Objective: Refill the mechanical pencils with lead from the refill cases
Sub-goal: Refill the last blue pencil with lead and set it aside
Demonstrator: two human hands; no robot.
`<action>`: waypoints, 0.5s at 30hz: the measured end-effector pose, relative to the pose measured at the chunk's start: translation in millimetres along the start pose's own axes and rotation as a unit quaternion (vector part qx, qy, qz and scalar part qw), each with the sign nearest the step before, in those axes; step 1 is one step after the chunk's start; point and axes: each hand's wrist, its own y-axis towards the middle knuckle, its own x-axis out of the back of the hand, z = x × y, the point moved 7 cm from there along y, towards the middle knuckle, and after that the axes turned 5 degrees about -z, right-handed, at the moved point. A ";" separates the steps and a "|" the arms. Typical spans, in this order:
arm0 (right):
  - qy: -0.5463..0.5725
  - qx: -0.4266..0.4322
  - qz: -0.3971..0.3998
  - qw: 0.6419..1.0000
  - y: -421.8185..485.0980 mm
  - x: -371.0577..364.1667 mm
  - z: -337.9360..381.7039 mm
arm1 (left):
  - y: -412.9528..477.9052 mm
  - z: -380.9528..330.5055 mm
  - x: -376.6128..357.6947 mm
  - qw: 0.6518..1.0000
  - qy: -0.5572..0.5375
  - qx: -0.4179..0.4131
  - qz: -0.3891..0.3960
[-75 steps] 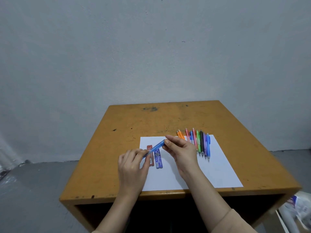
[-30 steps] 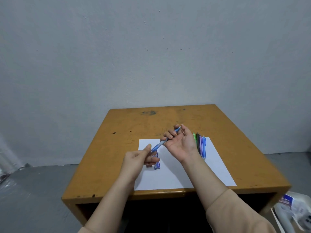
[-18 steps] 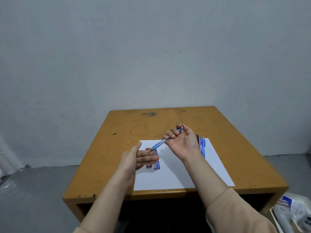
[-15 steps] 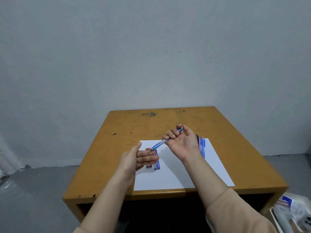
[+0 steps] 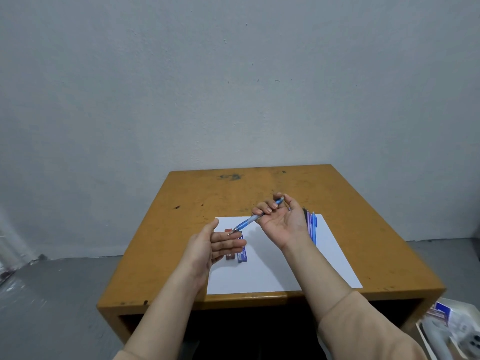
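The left hand (image 5: 207, 249) is held flat on edge, palm turned toward the right, fingers straight and together, thumb raised; it grips nothing. It looks offered as a stop or catching surface for the pencil tip, which ends at its index finger, though whether the two touch I cannot tell. Just past and below its fingertips lie the refill cases (image 5: 242, 253), a red one and a blue one side by side on the sheet of paper (image 5: 272, 271) that covers the near part of the tabletop (image 5: 181, 229); probably kept there to be within easy reach.

The blue mechanical pencil (image 5: 249, 221) slants down from the right hand (image 5: 283, 223) toward the left one, tip lowest. The right hand is palm up, wrist bent back, fingers curled round the barrel's upper end. Behind that hand, on its far right side, the remaining pencils (image 5: 311, 224) lie together on the paper, mostly hidden.
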 end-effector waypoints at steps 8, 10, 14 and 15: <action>-0.001 0.002 -0.001 1.000 0.2 1.1 0.9 | -2.4 1.1 -1.7 1.000 -0.013 0.021 0.000; -0.001 0.003 0.003 1.000 -1.5 0.1 0.4 | -4.0 0.6 -2.4 1.000 -0.022 0.021 -0.001; -0.013 0.011 0.011 1.000 -5.4 -4.8 1.5 | -7.6 -1.9 -3.1 0.999 -0.038 0.014 -0.007; -0.020 0.012 0.012 1.000 -6.4 -6.1 1.4 | -8.7 -3.2 -3.3 0.999 -0.040 0.008 -0.011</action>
